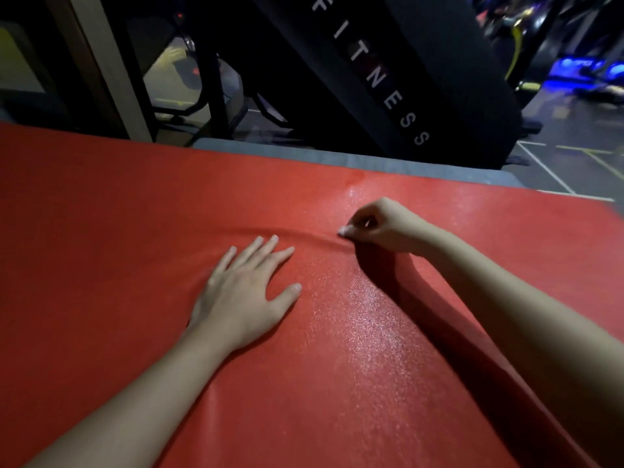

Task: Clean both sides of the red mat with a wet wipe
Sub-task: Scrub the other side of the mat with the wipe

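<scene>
The red mat (135,204) lies spread over a grey surface and fills most of the head view. A wet sheen runs down its middle right part. My left hand (246,295) rests flat on the mat with straight, spread fingers. My right hand (374,226) is farther back and to the right, with curled fingers whose tips pinch a raised crease of the mat. That crease runs leftward toward my left fingertips. Something pale shows at the right fingertips; I cannot tell whether it is nails or a wipe. No wet wipe is plainly visible.
A grey platform edge (337,157) shows behind the mat's far edge. Beyond it stands a dark slanted panel (371,72) lettered FITNESS, with gym machines and a dark floor marked with lines (557,163) at the back right. A pale post (111,79) stands at the back left.
</scene>
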`<state>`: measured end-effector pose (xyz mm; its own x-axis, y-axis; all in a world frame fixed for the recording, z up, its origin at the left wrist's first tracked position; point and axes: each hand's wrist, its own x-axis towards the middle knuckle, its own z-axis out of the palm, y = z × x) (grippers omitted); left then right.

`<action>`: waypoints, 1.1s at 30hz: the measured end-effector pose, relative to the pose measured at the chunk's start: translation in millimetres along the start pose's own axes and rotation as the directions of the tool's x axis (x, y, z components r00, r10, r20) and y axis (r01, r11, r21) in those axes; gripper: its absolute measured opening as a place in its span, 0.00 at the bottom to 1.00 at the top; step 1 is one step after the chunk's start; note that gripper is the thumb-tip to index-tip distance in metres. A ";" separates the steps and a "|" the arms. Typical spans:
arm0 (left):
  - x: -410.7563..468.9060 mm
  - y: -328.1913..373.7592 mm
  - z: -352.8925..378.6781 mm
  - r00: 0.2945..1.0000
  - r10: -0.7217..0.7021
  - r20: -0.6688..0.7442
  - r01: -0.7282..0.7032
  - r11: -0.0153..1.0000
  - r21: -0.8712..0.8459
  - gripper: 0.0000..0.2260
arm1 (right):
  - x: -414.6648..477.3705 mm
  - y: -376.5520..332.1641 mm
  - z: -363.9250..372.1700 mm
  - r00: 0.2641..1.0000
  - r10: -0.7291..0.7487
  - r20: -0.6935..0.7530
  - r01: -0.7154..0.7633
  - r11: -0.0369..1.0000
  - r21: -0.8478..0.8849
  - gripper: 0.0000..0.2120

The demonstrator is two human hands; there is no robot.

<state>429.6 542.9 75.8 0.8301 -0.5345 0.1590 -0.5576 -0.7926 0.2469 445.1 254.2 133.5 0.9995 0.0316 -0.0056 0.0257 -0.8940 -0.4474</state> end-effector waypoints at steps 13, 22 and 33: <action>1.0 2.3 -2.9 1.000 -0.009 0.006 0.009 1.000 0.020 0.33 | -118.4 -55.5 43.9 0.984 -0.139 -0.108 0.130 0.988 -0.088 0.08; -1.5 2.6 -3.9 1.000 -0.013 0.008 0.013 1.000 0.024 0.27 | -130.5 -51.9 45.9 0.929 0.126 -0.349 -0.062 0.980 0.189 0.09; 2.9 -1.1 -2.5 1.000 0.001 0.007 -0.001 1.000 0.005 0.27 | -156.6 -79.4 44.4 0.997 0.006 -0.071 -0.007 1.000 -0.017 0.12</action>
<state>432.7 542.9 78.4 0.8293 -0.5375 0.1529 -0.5588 -0.7934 0.2414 285.7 340.1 130.1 0.9984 -0.0054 0.0559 0.0193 -0.9016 -0.4322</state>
